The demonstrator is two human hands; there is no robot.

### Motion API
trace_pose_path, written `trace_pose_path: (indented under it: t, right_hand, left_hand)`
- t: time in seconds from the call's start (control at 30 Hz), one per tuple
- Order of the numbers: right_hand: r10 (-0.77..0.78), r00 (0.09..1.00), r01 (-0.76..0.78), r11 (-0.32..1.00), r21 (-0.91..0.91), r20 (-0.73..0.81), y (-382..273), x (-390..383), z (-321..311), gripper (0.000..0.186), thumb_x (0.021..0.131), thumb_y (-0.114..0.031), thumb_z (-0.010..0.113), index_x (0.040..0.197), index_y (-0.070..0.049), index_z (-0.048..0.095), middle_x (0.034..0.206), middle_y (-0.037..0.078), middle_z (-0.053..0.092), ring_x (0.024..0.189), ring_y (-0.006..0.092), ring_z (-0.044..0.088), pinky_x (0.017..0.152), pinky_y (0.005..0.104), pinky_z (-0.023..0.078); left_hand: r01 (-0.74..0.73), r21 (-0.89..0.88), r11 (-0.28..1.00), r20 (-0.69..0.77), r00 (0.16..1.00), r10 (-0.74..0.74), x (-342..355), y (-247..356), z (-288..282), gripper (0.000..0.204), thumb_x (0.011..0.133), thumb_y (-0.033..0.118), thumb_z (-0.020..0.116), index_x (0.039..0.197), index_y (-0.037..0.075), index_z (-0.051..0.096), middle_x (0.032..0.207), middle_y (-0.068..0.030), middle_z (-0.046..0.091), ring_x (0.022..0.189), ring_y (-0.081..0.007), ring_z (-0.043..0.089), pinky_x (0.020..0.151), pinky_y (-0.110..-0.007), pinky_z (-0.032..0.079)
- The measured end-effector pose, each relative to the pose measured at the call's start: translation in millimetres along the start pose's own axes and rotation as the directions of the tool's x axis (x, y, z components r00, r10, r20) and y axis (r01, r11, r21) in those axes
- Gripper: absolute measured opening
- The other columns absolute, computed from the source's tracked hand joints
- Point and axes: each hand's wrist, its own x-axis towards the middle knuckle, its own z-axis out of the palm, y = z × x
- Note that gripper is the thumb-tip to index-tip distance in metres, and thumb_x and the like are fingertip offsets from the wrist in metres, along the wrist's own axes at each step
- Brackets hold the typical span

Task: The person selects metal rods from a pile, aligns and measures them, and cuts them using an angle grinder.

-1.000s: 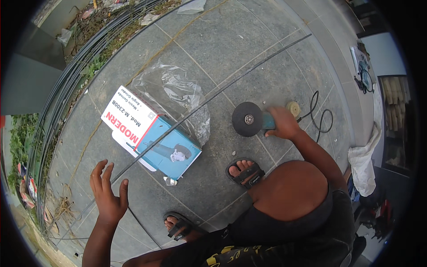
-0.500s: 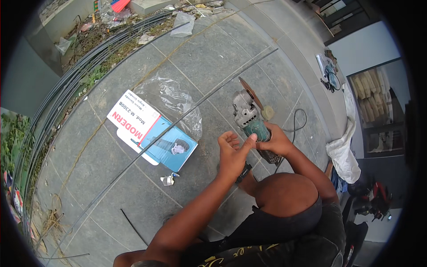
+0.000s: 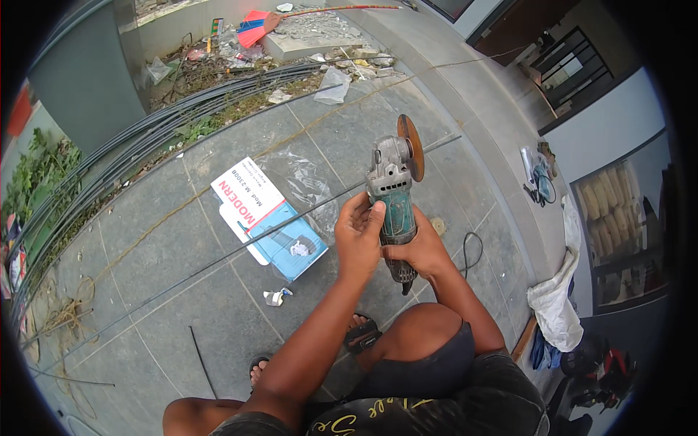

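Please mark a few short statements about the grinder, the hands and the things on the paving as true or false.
1. Both hands hold the grinder. True: the left hand and right hand grip its body.
2. The grinder's disc rests on the paving. False: it is raised, held in the air.
3. A blue and white box lies on the paving. True.
4. The box is standing on end. False: it lies flat.
5. A long thin rod lies across the paving. True.
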Motion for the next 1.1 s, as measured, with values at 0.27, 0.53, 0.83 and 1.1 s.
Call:
trace_pose_path:
  t: [0.27,0.53,0.83,1.1]
  right_hand:
    - [-0.028,0.982,-0.025,0.962,0.273,0.187,52.9,11.0,-11.8,0.071,0.061,0.001,0.077,0.128,-0.001,0.053,0.103,0.004,0.064,0.09,0.015,0.062,0.079,0.0303,0.052]
    - [0.004,0.939,-0.18,0.857,0.483,0.344,83.7,11.7,-26.0,0.073,0.064,0.004,0.074,0.132,0.001,0.048,0.098,0.006,0.062,0.087,0.0154,0.064,0.075,0.0315,0.056]
    - [0.029,0.914,-0.233,0.854,0.465,0.404,71.5,-1.2,-32.7,0.08,0.063,0.0,0.076,0.137,0.004,0.044,0.105,0.007,0.06,0.089,0.0147,0.061,0.076,0.0308,0.054]
    - [0.002,0.897,-0.225,0.863,0.452,0.442,73.8,-4.5,-27.1,0.077,0.064,-0.01,0.084,0.13,-0.001,0.045,0.094,0.011,0.068,0.08,0.0186,0.069,0.073,0.0341,0.057]
  left_hand:
    - [-0.19,0.372,0.909,0.076,0.982,0.175,-4.0,-28.8,-33.9,0.037,0.099,0.01,0.061,0.133,0.0,0.05,0.106,-0.0152,0.069,0.093,-0.0157,0.065,0.08,-0.03,0.053]
    - [-0.611,0.663,0.431,0.423,0.782,0.458,4.0,-12.3,-29.3,0.034,0.079,-0.016,0.07,0.109,0.001,0.07,0.098,-0.0151,0.069,0.084,-0.022,0.07,0.072,-0.03,0.057]
    - [-0.484,0.718,0.501,0.353,0.873,0.337,-1.1,3.6,-16.7,0.027,0.068,-0.013,0.075,0.088,-0.002,0.061,0.091,-0.0106,0.058,0.082,-0.0214,0.06,0.073,-0.031,0.049]
    - [-0.467,0.731,0.497,0.347,0.882,0.319,-2.0,12.8,-23.4,0.027,0.068,-0.013,0.074,0.087,-0.003,0.059,0.089,-0.0115,0.058,0.082,-0.0237,0.059,0.074,-0.031,0.048]
